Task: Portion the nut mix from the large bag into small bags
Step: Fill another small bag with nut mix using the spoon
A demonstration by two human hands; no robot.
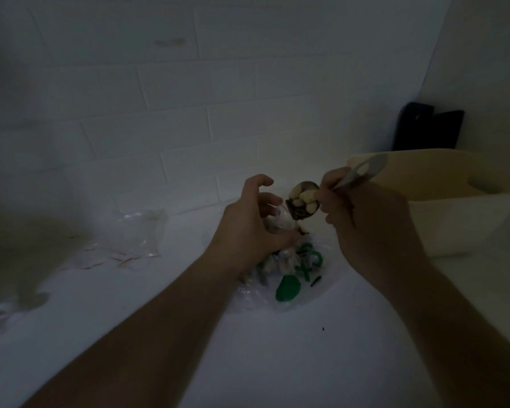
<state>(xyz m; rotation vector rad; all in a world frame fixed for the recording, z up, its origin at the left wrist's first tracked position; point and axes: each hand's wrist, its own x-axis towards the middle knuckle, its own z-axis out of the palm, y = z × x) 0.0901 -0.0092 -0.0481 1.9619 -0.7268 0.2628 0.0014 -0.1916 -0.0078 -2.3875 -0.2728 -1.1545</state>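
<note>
My left hand [249, 223] grips a small clear bag [278, 220] with its mouth held open, just above the large bag. My right hand [365, 219] holds a metal spoon [357, 175] by its handle. The spoon's bowl is heaped with pale nuts [304, 198] and tilts down at the small bag's mouth. Under both hands the large clear bag [283, 278] with green print lies on the white counter, with nut mix showing through its plastic.
A loose pile of empty small clear bags [130, 240] lies on the counter to the left. A white tub [460, 219] with a pale board across it stands at the right. A dark object [427, 131] leans against the tiled wall behind it. The light is dim.
</note>
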